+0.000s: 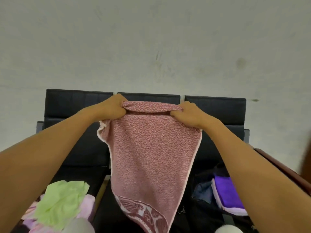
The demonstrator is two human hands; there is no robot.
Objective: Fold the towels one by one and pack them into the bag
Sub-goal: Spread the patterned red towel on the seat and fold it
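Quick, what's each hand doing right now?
Left hand: grips the pink terry towel's top edge.
Right hand: grips the same edge.

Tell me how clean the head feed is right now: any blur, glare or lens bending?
Head view: lighting is soft and even, no glare. The pink towel weave and both hands look sharp. Wide-angle bending stretches the forearms toward the lower corners. A dark smear blurs the right edge; the purple towel in the dark bag is softer.

A row of black padded seats (215,105) — three backs (side by side) — against a scuffed grey wall (151,39).
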